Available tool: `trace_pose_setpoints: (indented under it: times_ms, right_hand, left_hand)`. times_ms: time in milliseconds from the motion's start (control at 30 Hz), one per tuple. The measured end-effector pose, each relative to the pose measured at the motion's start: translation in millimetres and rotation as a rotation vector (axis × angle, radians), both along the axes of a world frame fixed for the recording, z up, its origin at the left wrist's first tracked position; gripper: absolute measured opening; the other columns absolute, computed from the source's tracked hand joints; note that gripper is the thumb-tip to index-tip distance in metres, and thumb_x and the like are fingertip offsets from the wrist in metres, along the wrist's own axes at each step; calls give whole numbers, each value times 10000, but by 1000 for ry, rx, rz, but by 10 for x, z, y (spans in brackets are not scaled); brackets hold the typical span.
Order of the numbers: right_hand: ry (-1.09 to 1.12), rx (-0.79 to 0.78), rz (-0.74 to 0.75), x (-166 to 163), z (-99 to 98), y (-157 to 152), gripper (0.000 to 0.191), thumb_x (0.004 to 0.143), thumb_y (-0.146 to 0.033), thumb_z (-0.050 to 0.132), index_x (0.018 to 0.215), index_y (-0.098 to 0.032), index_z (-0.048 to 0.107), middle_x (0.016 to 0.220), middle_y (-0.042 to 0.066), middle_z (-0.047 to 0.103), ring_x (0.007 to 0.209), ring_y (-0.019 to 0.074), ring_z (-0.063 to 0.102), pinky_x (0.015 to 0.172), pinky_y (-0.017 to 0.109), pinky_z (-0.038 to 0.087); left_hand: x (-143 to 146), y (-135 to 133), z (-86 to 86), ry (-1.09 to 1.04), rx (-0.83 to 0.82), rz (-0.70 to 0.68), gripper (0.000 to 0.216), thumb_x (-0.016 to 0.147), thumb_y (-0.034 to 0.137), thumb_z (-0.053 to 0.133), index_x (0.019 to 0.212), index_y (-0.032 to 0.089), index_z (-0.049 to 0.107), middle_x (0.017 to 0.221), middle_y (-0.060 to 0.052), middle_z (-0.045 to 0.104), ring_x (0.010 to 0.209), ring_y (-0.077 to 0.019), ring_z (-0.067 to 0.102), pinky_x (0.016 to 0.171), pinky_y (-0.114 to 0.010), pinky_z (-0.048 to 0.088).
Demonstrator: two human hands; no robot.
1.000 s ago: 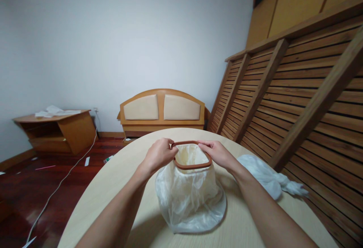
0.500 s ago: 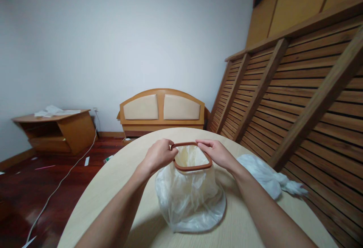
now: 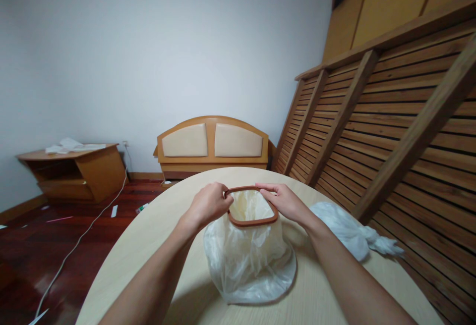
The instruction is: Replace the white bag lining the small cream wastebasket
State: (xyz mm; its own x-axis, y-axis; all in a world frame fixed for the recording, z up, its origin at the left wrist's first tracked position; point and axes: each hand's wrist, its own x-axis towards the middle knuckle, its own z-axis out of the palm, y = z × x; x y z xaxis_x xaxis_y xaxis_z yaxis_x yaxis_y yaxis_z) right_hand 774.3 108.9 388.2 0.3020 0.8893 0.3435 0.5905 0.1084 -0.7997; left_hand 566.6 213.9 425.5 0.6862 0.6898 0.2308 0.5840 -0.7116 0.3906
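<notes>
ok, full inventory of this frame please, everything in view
table: 1, light wood, round, foreground
brown ring: 1, brown, over table centre, gripped on both sides
plastic bag: 1, translucent white, tucked through the ring, draped down to the table
bundled bag: 1, white, on table, right of the ring
headboard: 1, tan wood with beige pads, at far wall
corner cabinet: 1, tan wood, far left
white sheets: a few, white, on the cabinet
cable: 1, white, across the floor
floor: dark red, glossy
slatted frame: 1, brown wood, leaning at right
left hand: closed on ring's left side
right hand: closed on ring's right side
</notes>
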Motion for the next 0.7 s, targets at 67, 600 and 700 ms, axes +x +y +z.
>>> trace_pose_setpoints:
  times_ms: [67,600,700]
  right_hand:
    - [0,6,-2,0,-9,6,396,884,-336,560,1196,-146,712,1238,111,699,1148,302,661,1047,519,477]
    - [146,17,175,-52,-17,21,503,898,-591,547,1160,-205,735,1268,76,692,1211,305,616,1114,521,395]
    - [211,-7,238,-87,39,-40,618,932,-674,419,1248,-212,683,1348,76,641,1309,286,534,1170,510,315]
  left_hand:
    - [2,3,-2,-2,6,-1,286,776,272,505,841,181,768,724,-100,718,622,-191,601,569,-271,339]
    - [32,72,-29,-68,-29,-17,317,762,237,493,828,151,790,598,-60,649,565,-161,528,544,-263,289]
    - [45,150,-82,-112,-130,-61,333,751,247,488,828,132,791,568,-40,622,557,-156,530,523,-254,290]
